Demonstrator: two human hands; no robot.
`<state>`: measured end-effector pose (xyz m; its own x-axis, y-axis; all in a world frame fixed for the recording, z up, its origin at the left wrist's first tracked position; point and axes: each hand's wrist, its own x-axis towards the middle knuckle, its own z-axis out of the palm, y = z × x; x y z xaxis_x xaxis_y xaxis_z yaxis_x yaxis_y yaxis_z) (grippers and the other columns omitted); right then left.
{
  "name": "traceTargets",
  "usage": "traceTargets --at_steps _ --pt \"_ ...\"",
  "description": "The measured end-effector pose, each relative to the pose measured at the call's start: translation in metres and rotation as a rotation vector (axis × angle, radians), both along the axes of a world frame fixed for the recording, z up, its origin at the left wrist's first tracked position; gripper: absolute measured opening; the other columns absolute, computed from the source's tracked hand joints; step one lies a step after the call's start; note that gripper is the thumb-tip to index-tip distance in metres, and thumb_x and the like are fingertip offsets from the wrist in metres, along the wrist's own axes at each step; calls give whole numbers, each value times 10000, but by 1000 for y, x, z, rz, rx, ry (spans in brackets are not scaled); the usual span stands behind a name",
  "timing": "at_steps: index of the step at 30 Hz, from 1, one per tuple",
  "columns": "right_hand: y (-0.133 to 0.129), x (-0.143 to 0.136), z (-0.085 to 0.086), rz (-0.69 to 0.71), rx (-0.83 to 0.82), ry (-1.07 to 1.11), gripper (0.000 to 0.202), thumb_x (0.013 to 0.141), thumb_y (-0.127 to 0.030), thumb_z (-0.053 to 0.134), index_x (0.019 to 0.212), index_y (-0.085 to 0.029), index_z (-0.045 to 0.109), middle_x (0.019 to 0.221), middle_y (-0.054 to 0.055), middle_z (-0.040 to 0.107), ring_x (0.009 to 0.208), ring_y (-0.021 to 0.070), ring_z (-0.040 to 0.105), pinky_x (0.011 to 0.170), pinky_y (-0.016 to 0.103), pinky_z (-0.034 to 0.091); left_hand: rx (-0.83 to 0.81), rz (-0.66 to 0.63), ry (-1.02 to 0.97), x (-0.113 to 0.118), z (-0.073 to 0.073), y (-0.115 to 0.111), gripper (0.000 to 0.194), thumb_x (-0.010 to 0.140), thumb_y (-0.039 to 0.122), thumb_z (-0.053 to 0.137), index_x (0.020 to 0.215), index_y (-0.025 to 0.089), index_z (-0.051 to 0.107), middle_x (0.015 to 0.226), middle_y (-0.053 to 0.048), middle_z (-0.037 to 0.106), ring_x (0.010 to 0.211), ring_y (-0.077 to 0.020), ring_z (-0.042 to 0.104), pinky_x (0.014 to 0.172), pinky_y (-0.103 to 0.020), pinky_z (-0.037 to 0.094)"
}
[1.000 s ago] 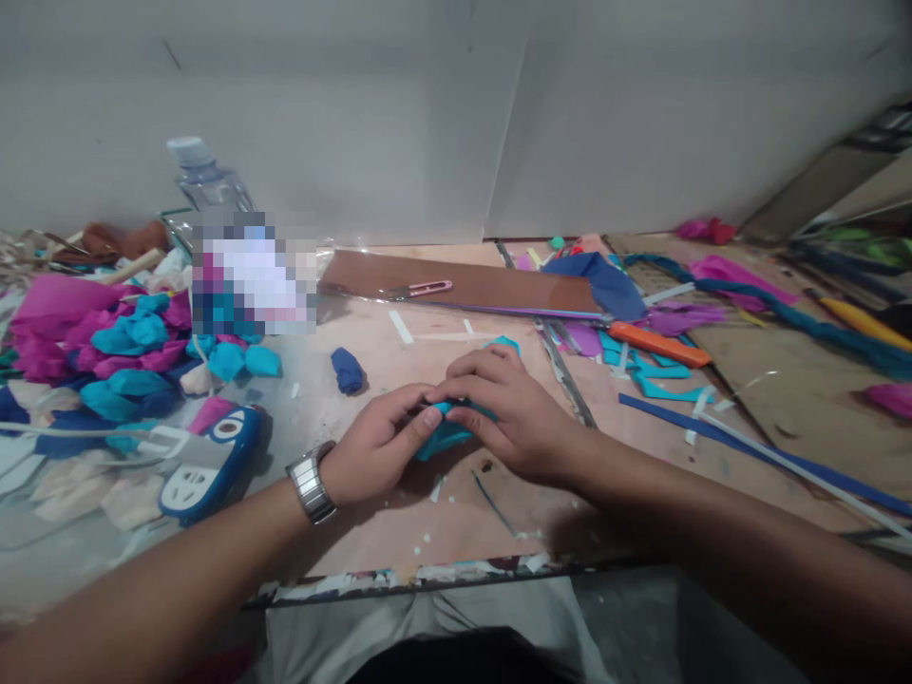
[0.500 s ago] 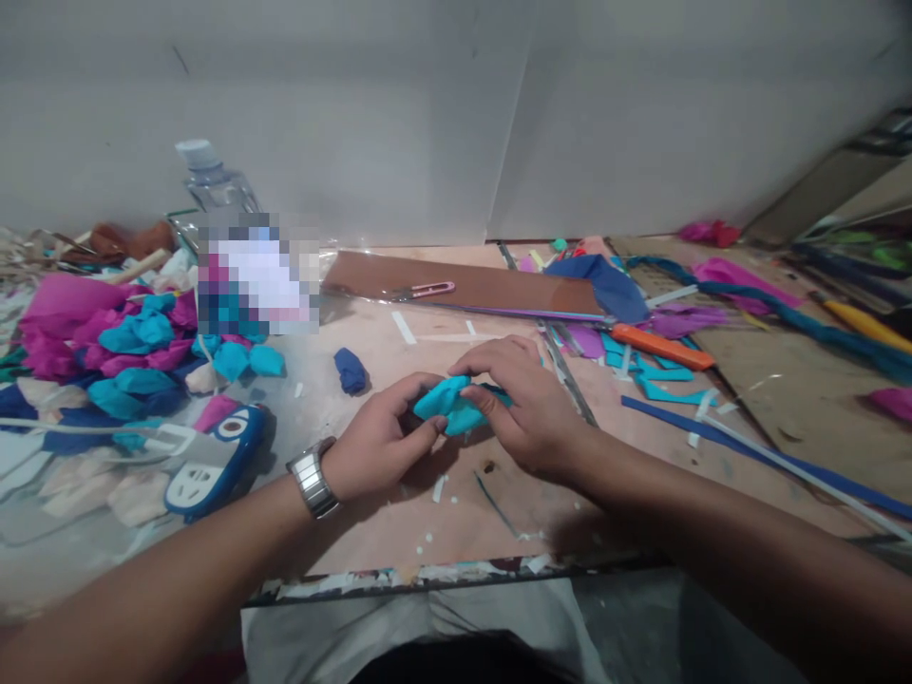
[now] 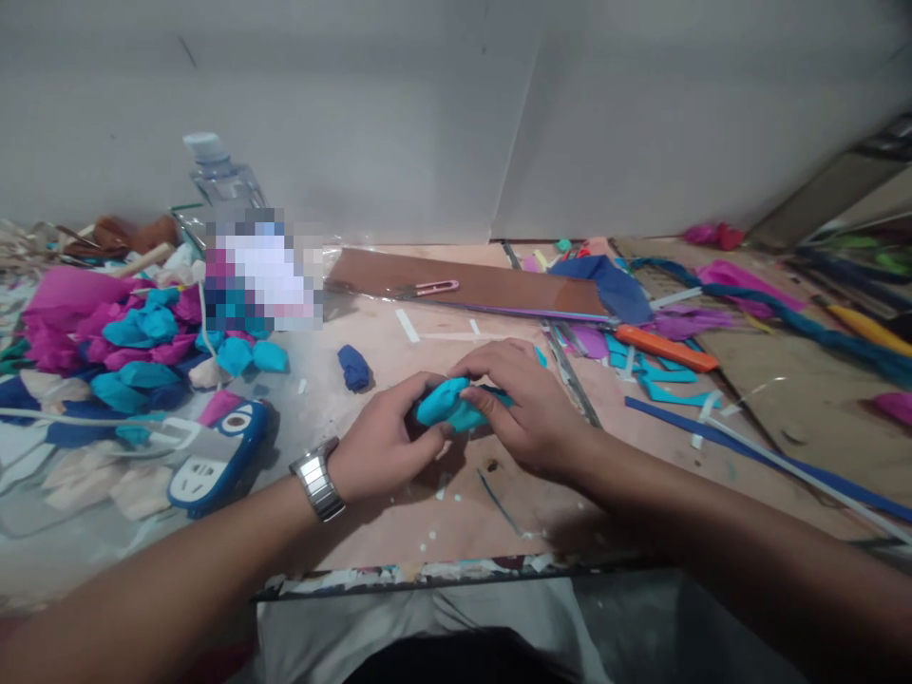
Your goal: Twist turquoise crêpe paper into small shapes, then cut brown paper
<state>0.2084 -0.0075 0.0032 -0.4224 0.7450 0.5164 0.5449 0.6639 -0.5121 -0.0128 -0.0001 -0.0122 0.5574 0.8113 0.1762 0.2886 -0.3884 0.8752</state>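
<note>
Near the frame's centre, both hands, left and right, pinched a crumpled turquoise paper wad just above the counter; too hard a squeeze could tear the thin paper.

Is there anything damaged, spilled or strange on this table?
Nothing looks damaged or spilled. Both hands, left hand and right hand, hold a turquoise paper wad. Paper scraps lie loose around the orange knife.
</note>
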Motion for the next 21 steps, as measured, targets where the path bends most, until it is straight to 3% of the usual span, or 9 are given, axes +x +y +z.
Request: traceTargets --at_steps 5,10,18,21 --pt "0 0 0 66 14 -73 178 1048 -245 548 1171 -244 676 1107 72 704 1086 227 633 1016 451 361 -78 58 -190 4 -5 -1 339 958 367 688 1238 202 591 1189 -82 664 1040 -215 647 910 -359 531" --pt "-1 -1 0 82 10 -101 209 1058 -280 542 1165 -240 718 1101 74 715 1055 220 643 997 445 362 -133 77 -345 4 -10 2 381 933 313 741 1256 214 562 1183 -79 645 1053 -188 655 909 -320 556" --pt "-1 0 1 66 12 -80 201 1025 -309 633 1213 -251 672 1088 44 751 1048 217 662 1030 441 335 -113 60 -351 5 -8 2 276 964 279 707 1210 208 606 1159 -67 667 1045 -171 659 932 -315 552" --pt "-1 1 -1 21 -18 -48 171 993 -349 682 1113 -233 644 1037 27 746 991 211 673 1032 441 324 -142 69 -375 5 -6 1 272 972 269 696 1221 221 598 1147 -54 663 1065 -166 651 947 -310 546"
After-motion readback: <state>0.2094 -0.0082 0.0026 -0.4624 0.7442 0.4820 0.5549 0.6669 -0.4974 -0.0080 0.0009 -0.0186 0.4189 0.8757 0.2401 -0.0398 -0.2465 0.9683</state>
